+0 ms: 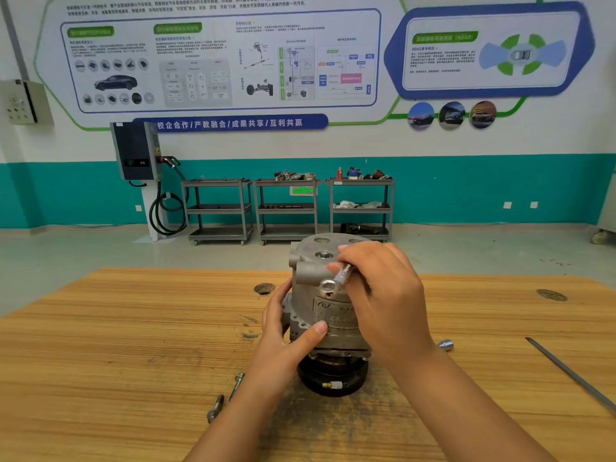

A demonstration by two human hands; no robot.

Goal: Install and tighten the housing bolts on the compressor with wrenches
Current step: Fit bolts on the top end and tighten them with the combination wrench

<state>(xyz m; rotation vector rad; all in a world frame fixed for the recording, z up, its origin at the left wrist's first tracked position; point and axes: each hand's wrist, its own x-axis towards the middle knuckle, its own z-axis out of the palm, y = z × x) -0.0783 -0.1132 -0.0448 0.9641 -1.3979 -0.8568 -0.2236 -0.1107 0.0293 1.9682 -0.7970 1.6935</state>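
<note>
the left hand (286, 331) gripped the compressor (320, 255) to steady it; the right hand (386, 295) held the wrench (336, 280), ring end at its upper housing, likely to seat a bolt

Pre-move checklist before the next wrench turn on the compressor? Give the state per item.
1. Compressor steadied: the left hand grips the compressor body. Ok.
2. Stance: it stands upright, pulley end down, on the table. Ok.
3. Tool in hand: the right hand holds the wrench. Ok.
4. Ring end seated on a bolt head: the ring looks empty, off the housing's side. Not ok.
5. All bolts fitted: two bolts lie loose on the table, near the left forearm. Not ok.
6. Tightness of any bolts already fitted: cannot tell.
</note>
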